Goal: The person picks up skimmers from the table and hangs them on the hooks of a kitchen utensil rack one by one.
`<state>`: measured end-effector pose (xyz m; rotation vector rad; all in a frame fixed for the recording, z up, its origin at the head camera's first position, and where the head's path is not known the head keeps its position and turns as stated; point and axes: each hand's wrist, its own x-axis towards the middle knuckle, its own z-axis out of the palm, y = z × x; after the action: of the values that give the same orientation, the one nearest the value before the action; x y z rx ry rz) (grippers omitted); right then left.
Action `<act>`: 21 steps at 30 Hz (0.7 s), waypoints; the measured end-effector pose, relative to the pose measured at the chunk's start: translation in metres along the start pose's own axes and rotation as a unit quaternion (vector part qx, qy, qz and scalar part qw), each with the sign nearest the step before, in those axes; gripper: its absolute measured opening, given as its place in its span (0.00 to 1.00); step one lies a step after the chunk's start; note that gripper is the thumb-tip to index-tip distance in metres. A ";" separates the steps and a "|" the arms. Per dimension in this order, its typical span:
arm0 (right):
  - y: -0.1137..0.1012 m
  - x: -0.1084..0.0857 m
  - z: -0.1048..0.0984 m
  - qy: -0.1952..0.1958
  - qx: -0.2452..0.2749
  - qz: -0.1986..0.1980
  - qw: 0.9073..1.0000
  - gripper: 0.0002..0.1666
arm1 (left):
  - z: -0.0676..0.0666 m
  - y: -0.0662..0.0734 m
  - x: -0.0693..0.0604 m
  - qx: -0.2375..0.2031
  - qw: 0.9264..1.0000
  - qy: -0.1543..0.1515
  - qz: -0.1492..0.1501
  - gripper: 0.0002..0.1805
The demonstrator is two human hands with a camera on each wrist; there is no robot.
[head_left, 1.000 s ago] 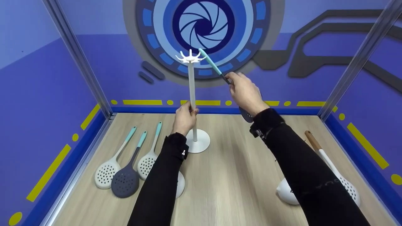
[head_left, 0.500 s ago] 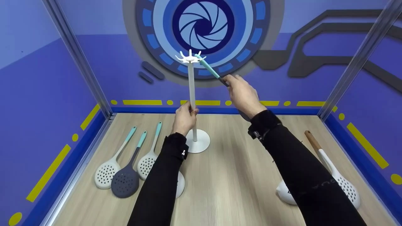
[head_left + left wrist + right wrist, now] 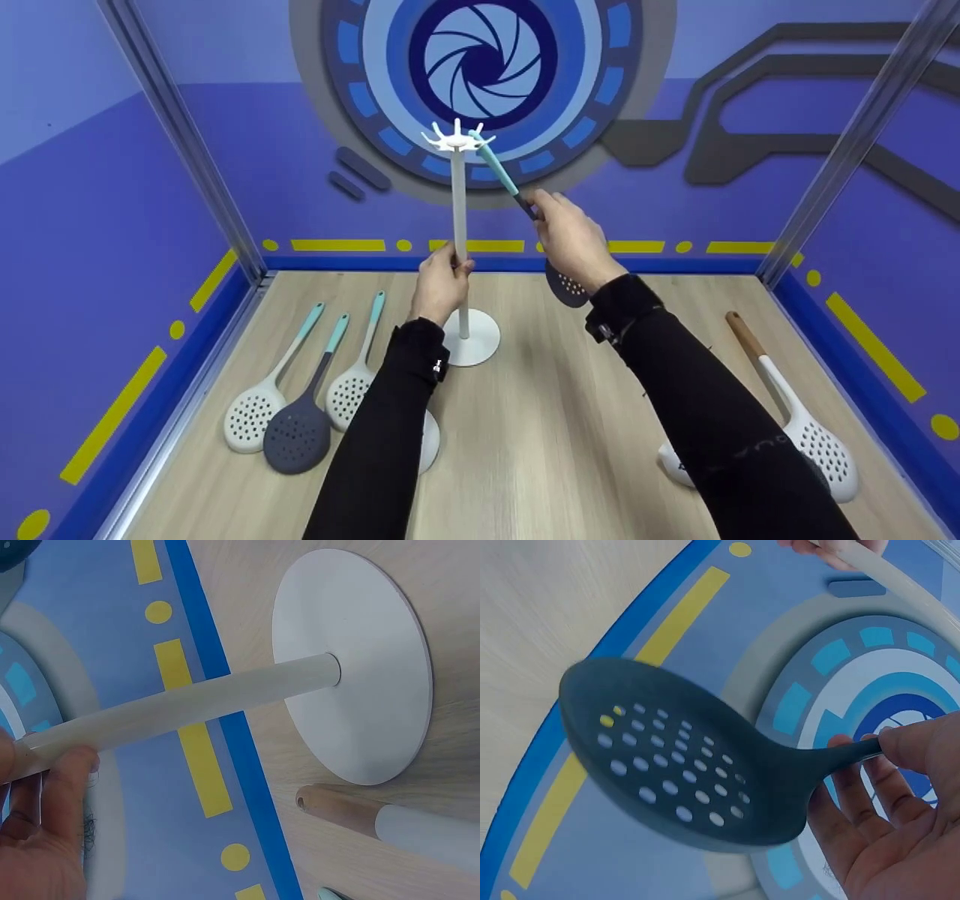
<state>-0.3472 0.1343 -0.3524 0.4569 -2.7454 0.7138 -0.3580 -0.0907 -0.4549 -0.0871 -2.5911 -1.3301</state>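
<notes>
In the head view my left hand (image 3: 440,283) grips the pole of a white utensil stand (image 3: 459,202), which rises from a round base to a ring of hooks. The left wrist view shows the thumb and fingers around that pole (image 3: 202,705). My right hand (image 3: 571,236) pinches the neck of a dark grey skimmer (image 3: 498,168) with a turquoise handle. The handle's end is at the hooks on the stand's right side; whether its hole is over a hook I cannot tell. Its perforated bowl (image 3: 667,757) fills the right wrist view, tilted below the hand.
Left on the wooden table (image 3: 540,420) lie a pale skimmer (image 3: 255,416), a dark skimmer (image 3: 298,435) and another pale skimmer (image 3: 349,394). A white utensil (image 3: 430,442) is partly behind the left sleeve. At right lies a white skimmer with wooden handle (image 3: 745,335), beside a white utensil (image 3: 673,463).
My right hand has moved down and slightly left, bringing the skimmer's handle end from above the hooks to their level. My left hand keeps its place on the pole.
</notes>
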 end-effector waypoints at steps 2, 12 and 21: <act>0.000 -0.001 0.003 0.001 0.003 -0.001 1.000 0.20 | 0.000 0.000 0.000 0.001 1.000 0.001 0.002 0.09; 0.003 0.001 0.021 0.008 0.012 0.000 1.000 0.18 | 0.001 0.001 -0.003 0.010 1.000 0.005 0.019 0.09; 0.003 0.006 0.037 0.015 0.027 0.008 1.000 0.16 | 0.002 0.001 -0.004 0.018 1.000 0.007 0.024 0.09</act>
<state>-0.3607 0.1166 -0.3831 0.4335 -2.7110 0.7933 -0.3540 -0.0885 -0.4563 -0.1336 -2.5839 -1.2622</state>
